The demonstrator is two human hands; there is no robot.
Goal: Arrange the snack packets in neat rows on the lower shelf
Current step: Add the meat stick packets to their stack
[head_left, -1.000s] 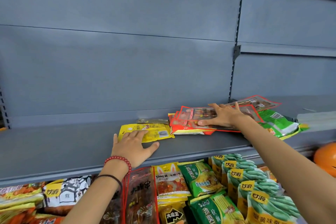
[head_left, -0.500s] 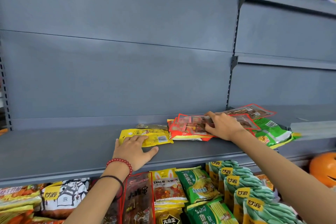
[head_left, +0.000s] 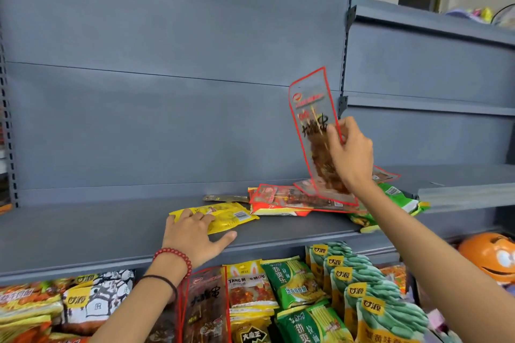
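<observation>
R hand [head_left: 351,152] w/ red-edged packet [head_left: 312,120] above shelf [head_left: 83,228]

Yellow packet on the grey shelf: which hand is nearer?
Left. The left hand rests flat on the yellow packet, covering its left end. The right hand is up and to the right, holding a clear red-edged packet in the air.

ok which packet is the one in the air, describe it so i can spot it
Find the grey shelf above the stocked row, then the loose pile of packets toward its right. Above that pile the right hand pinches a long clear packet with a red border, held upright. It is the only one off the shelf; its red-edged twins lie flat.
</observation>
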